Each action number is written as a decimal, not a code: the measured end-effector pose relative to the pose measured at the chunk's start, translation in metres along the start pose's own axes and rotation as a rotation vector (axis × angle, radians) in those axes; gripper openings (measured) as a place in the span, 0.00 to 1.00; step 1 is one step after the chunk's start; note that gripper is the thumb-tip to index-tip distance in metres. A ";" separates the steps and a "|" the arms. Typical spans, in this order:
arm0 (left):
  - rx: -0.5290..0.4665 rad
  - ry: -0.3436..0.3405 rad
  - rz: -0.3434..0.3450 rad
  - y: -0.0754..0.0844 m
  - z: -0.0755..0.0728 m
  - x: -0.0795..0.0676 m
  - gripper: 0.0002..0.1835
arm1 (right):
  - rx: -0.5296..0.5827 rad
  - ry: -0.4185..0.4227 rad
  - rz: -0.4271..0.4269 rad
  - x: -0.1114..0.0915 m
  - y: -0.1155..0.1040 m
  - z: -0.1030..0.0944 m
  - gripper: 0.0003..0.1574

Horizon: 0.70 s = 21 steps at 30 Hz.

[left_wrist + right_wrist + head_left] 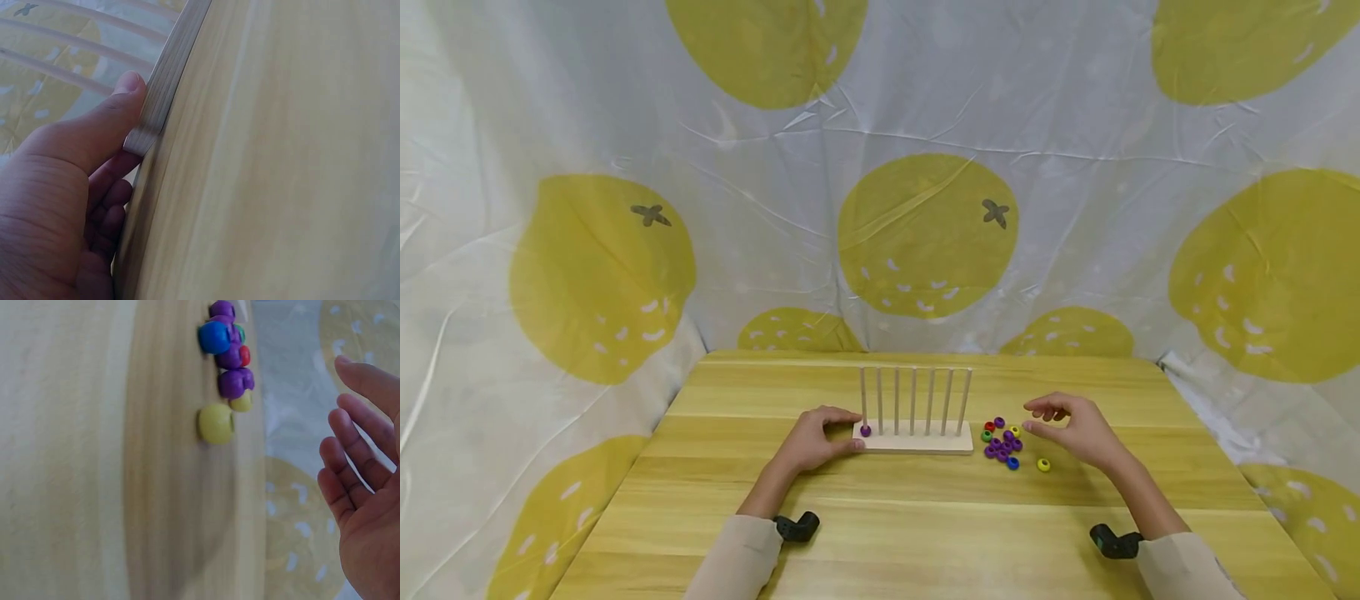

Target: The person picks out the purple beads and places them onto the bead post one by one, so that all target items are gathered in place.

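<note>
A pale wooden peg stand (917,443) with a row of several upright rods sits on the table. One purple bead (866,431) is at the foot of its leftmost rod. My left hand (817,437) grips the stand's left end, and the left wrist view shows the thumb (128,87) against the base edge. Over on the right, my right hand (1077,427) hovers just beside loose beads, holding nothing, its fingers relaxed and apart from the thumb. Those beads are mostly purple (1002,456), with a red (989,427), a green (986,436), a blue (1012,463) and yellow ones (1043,465).
The wood-grain table (925,542) ends at a hanging cloth (760,250) with yellow fruit prints, behind and at both sides. A black wrist device (797,527) is on the left wrist and another (1115,542) on the right.
</note>
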<state>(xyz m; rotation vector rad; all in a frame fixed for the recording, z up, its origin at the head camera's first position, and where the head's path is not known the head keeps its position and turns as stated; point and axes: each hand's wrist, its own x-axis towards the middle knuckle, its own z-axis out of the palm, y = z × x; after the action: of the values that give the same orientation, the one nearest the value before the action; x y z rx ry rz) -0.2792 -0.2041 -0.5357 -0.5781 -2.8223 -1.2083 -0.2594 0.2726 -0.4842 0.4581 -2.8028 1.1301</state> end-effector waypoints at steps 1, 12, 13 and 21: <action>-0.001 -0.003 -0.003 0.000 0.000 0.000 0.28 | 0.002 -0.001 0.005 -0.001 0.002 0.001 0.23; -0.002 -0.005 0.003 0.001 0.000 -0.001 0.27 | 0.036 -0.028 0.033 -0.010 0.013 0.010 0.22; -0.002 -0.006 0.003 0.000 0.000 -0.001 0.27 | 0.045 -0.029 0.043 -0.010 0.015 0.012 0.21; -0.003 -0.007 0.007 0.000 0.000 -0.001 0.27 | 0.089 -0.069 0.122 -0.010 0.024 0.026 0.23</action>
<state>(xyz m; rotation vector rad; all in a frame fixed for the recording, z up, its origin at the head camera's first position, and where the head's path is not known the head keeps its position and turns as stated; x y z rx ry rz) -0.2789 -0.2048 -0.5358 -0.5928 -2.8223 -1.2123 -0.2560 0.2739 -0.5210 0.3437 -2.8841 1.2918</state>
